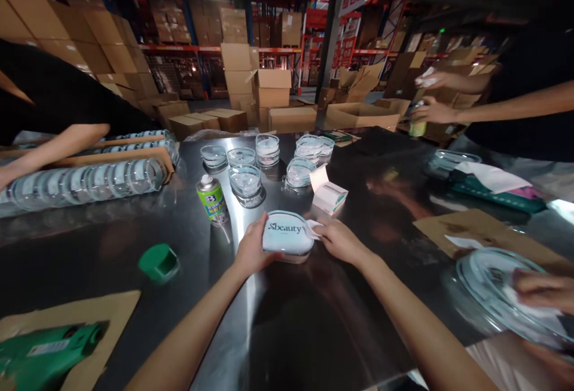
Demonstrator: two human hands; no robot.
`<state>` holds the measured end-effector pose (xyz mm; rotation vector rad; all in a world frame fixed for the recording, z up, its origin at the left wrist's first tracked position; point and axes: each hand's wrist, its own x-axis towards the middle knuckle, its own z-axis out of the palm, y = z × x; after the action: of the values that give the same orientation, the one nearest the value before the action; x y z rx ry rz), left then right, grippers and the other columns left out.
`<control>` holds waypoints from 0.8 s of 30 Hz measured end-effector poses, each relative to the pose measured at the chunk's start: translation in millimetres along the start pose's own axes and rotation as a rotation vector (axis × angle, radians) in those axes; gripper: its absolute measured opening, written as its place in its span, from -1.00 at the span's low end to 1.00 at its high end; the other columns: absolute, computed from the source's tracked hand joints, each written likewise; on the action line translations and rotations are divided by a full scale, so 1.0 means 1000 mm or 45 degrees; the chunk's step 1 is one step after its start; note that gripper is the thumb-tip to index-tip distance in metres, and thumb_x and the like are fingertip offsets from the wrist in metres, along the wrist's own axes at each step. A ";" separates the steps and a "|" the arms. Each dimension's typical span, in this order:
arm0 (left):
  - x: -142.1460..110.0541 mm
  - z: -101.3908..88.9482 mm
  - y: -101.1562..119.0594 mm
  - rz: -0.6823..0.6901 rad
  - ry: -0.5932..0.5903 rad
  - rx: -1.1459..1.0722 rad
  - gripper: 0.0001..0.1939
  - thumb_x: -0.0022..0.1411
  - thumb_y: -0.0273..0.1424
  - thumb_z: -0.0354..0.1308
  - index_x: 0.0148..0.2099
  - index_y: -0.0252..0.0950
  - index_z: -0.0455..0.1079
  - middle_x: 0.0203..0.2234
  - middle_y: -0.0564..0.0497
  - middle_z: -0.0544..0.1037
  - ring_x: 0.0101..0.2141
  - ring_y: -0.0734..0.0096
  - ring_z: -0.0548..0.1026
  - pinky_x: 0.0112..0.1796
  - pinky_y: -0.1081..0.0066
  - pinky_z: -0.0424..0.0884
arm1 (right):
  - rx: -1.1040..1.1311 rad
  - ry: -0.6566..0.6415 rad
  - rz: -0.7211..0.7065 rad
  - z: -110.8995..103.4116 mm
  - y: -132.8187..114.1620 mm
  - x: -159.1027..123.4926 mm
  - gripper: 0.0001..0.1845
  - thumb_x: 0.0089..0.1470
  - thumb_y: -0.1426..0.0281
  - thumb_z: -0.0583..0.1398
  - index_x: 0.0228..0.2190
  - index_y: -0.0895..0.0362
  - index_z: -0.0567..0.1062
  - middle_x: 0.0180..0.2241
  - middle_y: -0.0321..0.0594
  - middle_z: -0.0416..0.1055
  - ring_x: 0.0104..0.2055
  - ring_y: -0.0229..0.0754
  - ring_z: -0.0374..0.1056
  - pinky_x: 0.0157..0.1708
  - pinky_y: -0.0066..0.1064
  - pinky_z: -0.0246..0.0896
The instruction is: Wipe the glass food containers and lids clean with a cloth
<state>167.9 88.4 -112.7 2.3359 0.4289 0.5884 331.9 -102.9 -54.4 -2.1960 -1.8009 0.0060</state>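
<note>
My left hand (252, 249) grips the left side of a round pale-blue case (287, 232) printed "beauty", which rests on the metal table (314, 319). My right hand (341, 240) is at the case's right edge, fingers pinched on a small white tissue (314, 228) pressed against it. A green and white spray can (211, 198) stands just left of the case. A small open tissue box (329, 192) sits behind it.
Several clear round cases (246, 180) cluster at the table's middle back, more in a row (85, 182) at left. A green cap (158, 262) and a green tool (45, 352) lie near left. Other people's arms work at left (54, 149), right (448, 113) and near right (538, 289). Cardboard boxes stack behind.
</note>
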 end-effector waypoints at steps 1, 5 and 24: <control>0.000 0.000 0.000 -0.004 0.001 -0.001 0.14 -0.17 -0.19 0.39 0.35 -0.36 -0.13 0.18 -0.28 0.25 0.17 -0.04 0.21 0.12 0.06 0.18 | 0.005 0.001 0.007 0.000 0.001 0.000 -0.71 0.08 0.62 0.01 -0.43 0.15 0.49 -0.36 -0.15 0.32 -0.27 -0.15 0.25 -0.28 -0.38 0.07; 0.000 0.000 0.002 -0.007 -0.003 -0.019 0.13 -0.19 -0.23 0.40 0.34 -0.34 -0.10 0.18 -0.25 0.26 0.17 -0.02 0.22 0.12 0.06 0.19 | 0.037 -0.059 -0.016 -0.002 0.002 0.002 -0.74 0.04 0.63 0.05 -0.48 0.14 0.47 -0.40 -0.21 0.31 -0.35 -0.21 0.23 -0.34 -0.42 0.05; 0.001 -0.001 0.008 0.058 -0.020 -0.049 0.17 -0.28 -0.09 0.43 0.31 -0.39 0.03 0.18 -0.29 0.27 0.14 -0.17 0.24 0.13 0.00 0.20 | 0.072 -0.064 -0.063 -0.005 0.008 0.006 -0.68 -0.01 0.61 -0.03 -0.47 0.11 0.48 -0.37 -0.12 0.33 -0.26 -0.08 0.29 -0.28 -0.31 0.12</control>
<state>169.4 83.7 -106.4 2.3176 0.3547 0.5945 341.6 -99.3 -49.8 -2.1304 -1.8579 0.1017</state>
